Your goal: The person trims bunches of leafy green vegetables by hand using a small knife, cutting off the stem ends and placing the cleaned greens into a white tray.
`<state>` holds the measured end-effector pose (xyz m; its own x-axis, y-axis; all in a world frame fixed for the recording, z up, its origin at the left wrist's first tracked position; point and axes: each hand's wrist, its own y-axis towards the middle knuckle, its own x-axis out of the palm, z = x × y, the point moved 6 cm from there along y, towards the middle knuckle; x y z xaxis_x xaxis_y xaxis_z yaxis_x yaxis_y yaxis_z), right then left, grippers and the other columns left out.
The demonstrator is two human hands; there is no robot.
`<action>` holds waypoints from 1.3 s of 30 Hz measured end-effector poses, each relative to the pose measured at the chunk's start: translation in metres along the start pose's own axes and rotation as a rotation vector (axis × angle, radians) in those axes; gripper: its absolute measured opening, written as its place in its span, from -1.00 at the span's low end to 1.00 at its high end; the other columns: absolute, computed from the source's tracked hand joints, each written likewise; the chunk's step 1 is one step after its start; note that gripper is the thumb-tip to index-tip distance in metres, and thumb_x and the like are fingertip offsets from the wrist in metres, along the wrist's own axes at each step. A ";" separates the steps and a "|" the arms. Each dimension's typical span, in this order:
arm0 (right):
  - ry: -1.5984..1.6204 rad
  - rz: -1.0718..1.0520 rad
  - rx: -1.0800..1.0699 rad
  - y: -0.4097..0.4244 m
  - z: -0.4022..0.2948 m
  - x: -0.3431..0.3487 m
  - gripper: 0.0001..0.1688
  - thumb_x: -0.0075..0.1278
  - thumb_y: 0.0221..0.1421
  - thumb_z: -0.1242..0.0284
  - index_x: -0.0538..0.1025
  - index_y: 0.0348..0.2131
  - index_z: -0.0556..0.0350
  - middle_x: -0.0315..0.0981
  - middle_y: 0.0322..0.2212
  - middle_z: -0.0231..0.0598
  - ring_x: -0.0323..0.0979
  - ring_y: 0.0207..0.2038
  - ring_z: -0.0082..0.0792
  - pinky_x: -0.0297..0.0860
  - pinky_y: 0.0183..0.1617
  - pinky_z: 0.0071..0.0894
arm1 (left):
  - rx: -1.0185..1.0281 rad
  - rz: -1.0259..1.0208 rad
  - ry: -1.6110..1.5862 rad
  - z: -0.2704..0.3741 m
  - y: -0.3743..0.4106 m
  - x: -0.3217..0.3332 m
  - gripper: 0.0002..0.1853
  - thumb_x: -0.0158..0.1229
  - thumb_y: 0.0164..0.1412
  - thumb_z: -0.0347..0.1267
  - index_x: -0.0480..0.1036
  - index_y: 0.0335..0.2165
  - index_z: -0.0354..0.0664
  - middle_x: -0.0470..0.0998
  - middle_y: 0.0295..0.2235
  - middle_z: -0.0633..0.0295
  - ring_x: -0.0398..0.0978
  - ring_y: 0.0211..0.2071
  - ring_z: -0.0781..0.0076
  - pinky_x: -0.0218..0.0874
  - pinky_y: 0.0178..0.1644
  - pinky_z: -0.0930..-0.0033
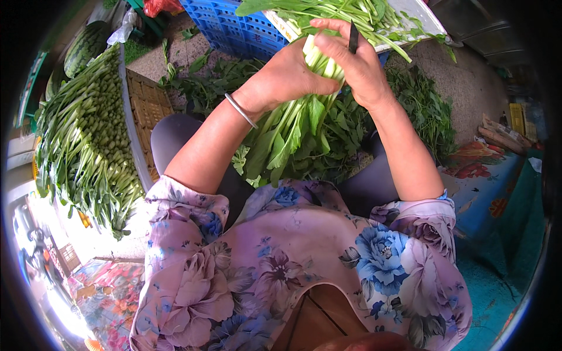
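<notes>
My left hand [287,77] is wrapped around a bunch of leafy green vegetables [303,120], its pale stem ends upward and its leaves hanging towards my lap. On the right side of the stems is my right hand [358,66], thumb and fingers by the cut ends. A dark, flat, blade-like tool [353,38] sticks up between its fingers; the rest of it is hidden. Just beyond the hands, more long-stemmed greens [369,19] lie in a white box [421,24].
Neatly stacked greens [92,127] fill the left side beside a woven basket [147,109]. A blue plastic crate [237,33] stands ahead. Loose leaves [210,83] cover the floor around my legs, with another heap [421,109] at right. A watermelon [85,48] lies far left.
</notes>
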<state>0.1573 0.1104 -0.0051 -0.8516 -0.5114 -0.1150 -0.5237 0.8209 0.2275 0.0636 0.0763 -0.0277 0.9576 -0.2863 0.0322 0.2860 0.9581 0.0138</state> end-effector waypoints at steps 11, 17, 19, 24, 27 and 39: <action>-0.241 0.030 -0.043 0.003 0.001 -0.002 -0.60 0.18 -0.11 0.30 0.49 -0.30 0.22 0.49 -0.40 -0.21 0.42 -0.34 -0.49 0.34 -0.21 -0.52 | 0.128 0.109 0.040 0.003 -0.003 -0.008 -0.25 0.36 -0.34 -0.39 0.24 -0.08 -0.33 0.40 -0.30 0.22 0.37 -0.25 0.51 0.24 -0.19 0.51; -0.343 0.319 -0.131 0.002 -0.005 -0.017 -0.69 0.16 -0.07 0.37 0.48 -0.29 0.13 0.47 -0.42 -0.28 0.39 -0.42 -0.52 0.34 -0.32 -0.53 | 0.274 0.452 0.929 0.013 -0.023 -0.010 0.17 0.41 -0.58 0.12 0.15 -0.01 -0.32 0.38 -0.23 -0.04 0.33 -0.12 0.11 0.07 -0.03 0.02; -0.214 0.283 -0.048 0.000 -0.012 -0.011 -0.66 0.15 -0.05 0.40 0.46 -0.26 0.20 0.45 -0.39 -0.29 0.37 -0.36 -0.53 0.33 -0.27 -0.54 | 0.170 0.526 0.887 0.007 -0.027 -0.001 0.08 0.42 -0.51 0.00 0.12 -0.01 -0.28 0.36 -0.22 -0.04 0.29 -0.09 0.10 0.04 -0.03 -0.02; -0.260 0.093 -0.072 0.001 -0.013 0.011 -0.58 0.14 -0.04 0.37 0.44 -0.19 0.25 0.42 -0.33 -0.28 0.35 -0.31 -0.57 0.31 -0.22 -0.58 | 0.048 0.553 0.432 -0.022 -0.032 -0.002 -0.30 0.27 -0.27 -0.39 0.15 -0.09 -0.26 0.43 -0.29 -0.03 0.41 -0.20 0.00 0.24 -0.14 0.21; -0.116 -0.011 0.012 0.001 -0.012 0.014 -0.41 0.14 -0.02 0.26 0.36 -0.07 0.22 0.40 -0.29 -0.24 0.33 -0.38 -0.58 0.27 -0.25 -0.61 | 0.070 0.527 0.233 -0.034 -0.038 -0.009 -0.35 0.19 -0.23 -0.54 0.15 -0.08 -0.28 0.42 -0.22 0.02 0.41 -0.14 0.21 0.25 -0.10 0.34; -0.215 0.042 0.081 -0.001 0.007 -0.018 -0.55 0.01 0.09 0.24 0.43 -0.14 0.21 0.44 -0.38 -0.36 0.24 -0.49 -0.70 0.21 -0.44 -0.69 | 0.359 1.049 1.273 0.267 -0.158 -0.156 -0.51 0.12 -0.14 -0.51 0.22 -0.15 -0.32 0.47 -0.33 0.03 0.44 -0.28 0.05 0.30 -0.24 0.21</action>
<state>0.1729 0.1200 -0.0101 -0.8530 -0.4178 -0.3126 -0.4807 0.8624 0.1589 -0.1404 -0.0319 0.2323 0.1849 0.7845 -0.5920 -0.2972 0.6188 0.7272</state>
